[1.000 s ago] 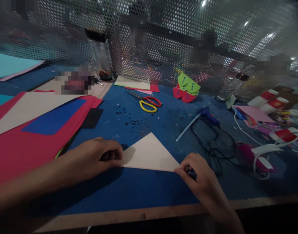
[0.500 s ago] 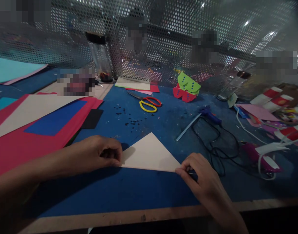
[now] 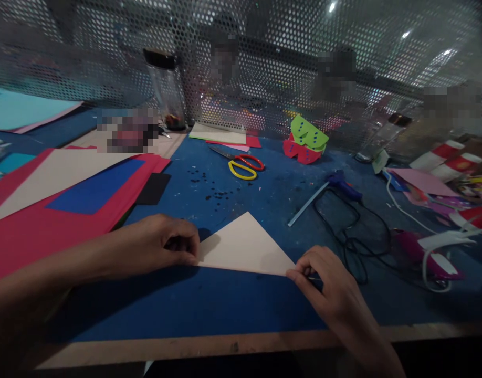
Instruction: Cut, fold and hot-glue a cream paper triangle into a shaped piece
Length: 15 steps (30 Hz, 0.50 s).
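A cream sheet of paper (image 3: 244,247), folded into a triangle, lies low over the blue tabletop with its peak pointing away from me. At its left corner my left hand (image 3: 172,241) pinches it between thumb and curled fingers. The right corner is pinched by my right hand (image 3: 322,273). Its long edge runs between the two hands, facing me. Beyond the paper rest scissors (image 3: 244,167) with one red and one yellow handle loop. To the right is a blue glue gun (image 3: 341,186) with a pale glue stick (image 3: 307,205) in its back end.
Pink, white and blue sheets (image 3: 97,189) are piled at left, beside a black piece (image 3: 154,189). Green and red paper masks (image 3: 307,139) stand near the perforated metal screen (image 3: 260,63). A magenta glue gun (image 3: 430,254), cables and striped cups (image 3: 461,168) crowd the right side.
Both hands keep their pinch on the folded paper, which looks the same. The whole view has shifted slightly, with things appearing a little further right.
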Motion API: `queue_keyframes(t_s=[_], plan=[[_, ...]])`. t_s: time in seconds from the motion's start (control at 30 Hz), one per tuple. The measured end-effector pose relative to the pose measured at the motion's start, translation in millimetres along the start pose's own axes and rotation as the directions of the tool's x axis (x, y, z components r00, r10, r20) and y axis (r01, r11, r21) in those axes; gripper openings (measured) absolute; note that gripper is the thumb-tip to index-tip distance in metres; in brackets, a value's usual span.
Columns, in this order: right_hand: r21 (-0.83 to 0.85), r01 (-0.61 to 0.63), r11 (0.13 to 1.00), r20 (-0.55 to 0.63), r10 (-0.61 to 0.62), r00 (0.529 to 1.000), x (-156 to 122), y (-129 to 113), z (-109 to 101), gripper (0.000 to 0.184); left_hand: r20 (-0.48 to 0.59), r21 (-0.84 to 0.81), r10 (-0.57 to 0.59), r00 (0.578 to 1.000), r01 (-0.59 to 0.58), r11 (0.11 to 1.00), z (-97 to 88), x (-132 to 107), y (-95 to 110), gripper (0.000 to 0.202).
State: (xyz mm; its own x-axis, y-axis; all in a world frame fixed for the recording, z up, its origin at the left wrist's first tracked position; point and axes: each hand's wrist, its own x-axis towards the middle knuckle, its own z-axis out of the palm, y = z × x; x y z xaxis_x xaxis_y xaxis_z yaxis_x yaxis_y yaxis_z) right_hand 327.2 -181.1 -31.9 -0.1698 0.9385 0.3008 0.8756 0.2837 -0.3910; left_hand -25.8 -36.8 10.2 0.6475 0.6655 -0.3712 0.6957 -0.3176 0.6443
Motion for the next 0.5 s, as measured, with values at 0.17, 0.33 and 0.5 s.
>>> queue_keyframes(t_s=[0.17,0.33,0.5], plan=[[0.008,-0.001,1.0,-0.007,0.001,1.0,0.1,0.3,0.1,0.023,-0.01,0.007,-0.025,1.0,0.025,1.0,-0.8,-1.2,-0.9,0.027],[0.012,-0.012,1.0,0.028,0.012,1.0,-0.2,0.0,-1.9,0.022,-0.03,0.052,-0.023,0.999,0.025,0.998,-1.4,-2.4,-3.9,0.027],[0.032,-0.02,0.999,-0.01,0.021,1.0,-0.1,-3.7,-1.0,0.023,-0.01,0.034,-0.026,1.0,0.026,0.999,-3.4,-3.1,-4.9,0.023]])
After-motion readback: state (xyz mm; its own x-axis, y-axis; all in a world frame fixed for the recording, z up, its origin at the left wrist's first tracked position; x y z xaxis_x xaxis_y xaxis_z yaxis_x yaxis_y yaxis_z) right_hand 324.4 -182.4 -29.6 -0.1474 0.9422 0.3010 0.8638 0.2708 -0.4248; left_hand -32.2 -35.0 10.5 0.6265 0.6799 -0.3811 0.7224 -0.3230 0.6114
